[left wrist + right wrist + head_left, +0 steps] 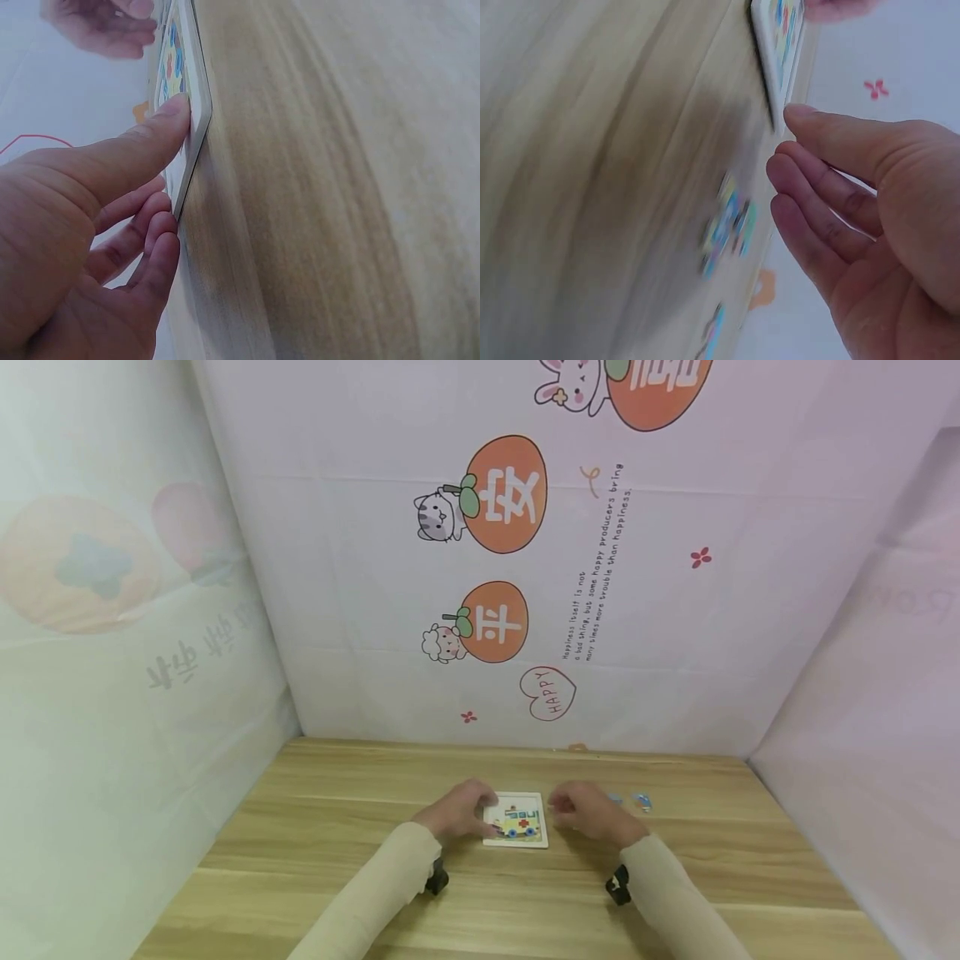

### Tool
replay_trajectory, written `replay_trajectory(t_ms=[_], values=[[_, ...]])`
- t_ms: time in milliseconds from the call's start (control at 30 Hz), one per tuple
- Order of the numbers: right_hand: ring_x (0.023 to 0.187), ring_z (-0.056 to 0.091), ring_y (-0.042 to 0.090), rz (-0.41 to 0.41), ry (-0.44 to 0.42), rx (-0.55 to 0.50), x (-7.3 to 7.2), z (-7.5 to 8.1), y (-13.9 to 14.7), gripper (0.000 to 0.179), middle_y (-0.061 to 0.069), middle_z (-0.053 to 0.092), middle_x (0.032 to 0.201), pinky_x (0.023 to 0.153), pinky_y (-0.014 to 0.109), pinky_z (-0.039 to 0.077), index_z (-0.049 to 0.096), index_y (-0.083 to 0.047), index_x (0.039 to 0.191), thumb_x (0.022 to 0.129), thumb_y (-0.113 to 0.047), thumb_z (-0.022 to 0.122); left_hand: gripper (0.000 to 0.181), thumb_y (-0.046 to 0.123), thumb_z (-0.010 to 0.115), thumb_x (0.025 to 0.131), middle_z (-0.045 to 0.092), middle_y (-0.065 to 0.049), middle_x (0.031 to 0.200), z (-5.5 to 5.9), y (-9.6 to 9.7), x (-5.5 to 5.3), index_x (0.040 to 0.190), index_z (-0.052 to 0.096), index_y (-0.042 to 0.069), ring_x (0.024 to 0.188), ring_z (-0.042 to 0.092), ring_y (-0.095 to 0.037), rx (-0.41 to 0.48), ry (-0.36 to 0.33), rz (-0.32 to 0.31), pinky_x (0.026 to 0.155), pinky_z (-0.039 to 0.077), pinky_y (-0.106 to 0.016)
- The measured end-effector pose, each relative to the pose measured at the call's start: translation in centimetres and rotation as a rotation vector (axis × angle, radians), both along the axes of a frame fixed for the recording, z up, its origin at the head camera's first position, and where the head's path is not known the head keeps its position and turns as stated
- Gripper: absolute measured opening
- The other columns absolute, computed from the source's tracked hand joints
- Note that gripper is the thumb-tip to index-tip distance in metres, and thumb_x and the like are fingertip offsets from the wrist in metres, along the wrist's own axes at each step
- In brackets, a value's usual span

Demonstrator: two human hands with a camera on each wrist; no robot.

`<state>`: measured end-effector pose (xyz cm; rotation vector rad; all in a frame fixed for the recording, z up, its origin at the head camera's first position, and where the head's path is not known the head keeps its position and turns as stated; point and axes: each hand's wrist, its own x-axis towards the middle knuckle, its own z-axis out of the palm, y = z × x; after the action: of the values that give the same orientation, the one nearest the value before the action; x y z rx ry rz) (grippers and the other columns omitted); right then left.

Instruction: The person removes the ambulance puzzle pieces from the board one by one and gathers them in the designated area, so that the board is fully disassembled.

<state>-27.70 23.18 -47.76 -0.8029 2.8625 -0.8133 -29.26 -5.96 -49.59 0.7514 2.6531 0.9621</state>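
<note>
A square white-framed jigsaw puzzle board (517, 799) lies flat on the table, its lower part filled with a yellow ambulance picture with a red cross. My left hand (454, 811) holds the board's left side, thumb (154, 139) on its face near the lower corner and the other fingers along the edge. Just off the right side hovers my right hand (594, 812), fingers loosely bent and nothing between them. Colourful loose puzzle pieces (724, 229) lie on the table beyond that hand, blurred in the right wrist view.
The wooden table (337, 852) ends at a white printed cloth wall (360, 568) behind, with further cloth walls at left and right. Two loose blue pieces (642, 802) show right of the right hand in the head view. Dark wrist cameras (618, 885) sit at both cuffs.
</note>
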Motion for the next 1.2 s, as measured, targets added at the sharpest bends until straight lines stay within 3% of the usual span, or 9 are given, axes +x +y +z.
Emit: replay_trajectory(t_ms=[467,767,1033,1200], values=[[0.101,0.074,0.028,0.118,-0.029,-0.001,-1.5,-0.2,-4.5,0.024,0.019,0.077,0.115,0.090,0.045,0.064,0.073,0.006,0.119,0.095,0.004,0.070,0.059,0.024,0.090,0.084,0.066,-0.011,0.134,0.1,0.1,-0.2,0.133,0.065,0.003,0.126,0.063,-0.027,-0.012,0.014,-0.017,0.115,0.052,-0.044],[0.100,0.074,0.028,0.127,-0.036,-0.010,-2.0,-0.7,-5.2,0.025,0.019,0.077,0.115,0.087,0.042,0.065,0.074,0.006,0.118,0.094,0.008,0.069,0.057,0.022,0.088,0.087,0.065,-0.012,0.134,-0.1,0.2,-0.5,0.134,0.064,0.001,0.124,0.062,-0.027,-0.039,0.028,-0.041,0.112,0.054,-0.043],[0.102,0.073,0.031,0.144,-0.045,-0.010,-2.5,-1.1,-5.0,0.022,0.017,0.078,0.114,0.089,0.047,0.065,0.079,0.002,0.112,0.093,0.010,0.070,0.054,0.024,0.091,0.083,0.069,-0.007,0.125,-0.7,1.2,-1.0,0.129,0.069,0.004,0.116,0.064,-0.019,-0.059,0.087,-0.059,0.105,0.057,-0.035],[0.100,0.073,0.030,0.141,-0.065,-0.032,-2.4,-1.1,-5.1,0.024,0.018,0.077,0.116,0.088,0.046,0.065,0.078,0.003,0.113,0.092,0.011,0.070,0.054,0.024,0.090,0.084,0.069,-0.008,0.127,-0.9,2.0,-0.7,0.129,0.069,0.003,0.118,0.065,-0.021,-0.026,0.058,-0.042,0.107,0.056,-0.035]])
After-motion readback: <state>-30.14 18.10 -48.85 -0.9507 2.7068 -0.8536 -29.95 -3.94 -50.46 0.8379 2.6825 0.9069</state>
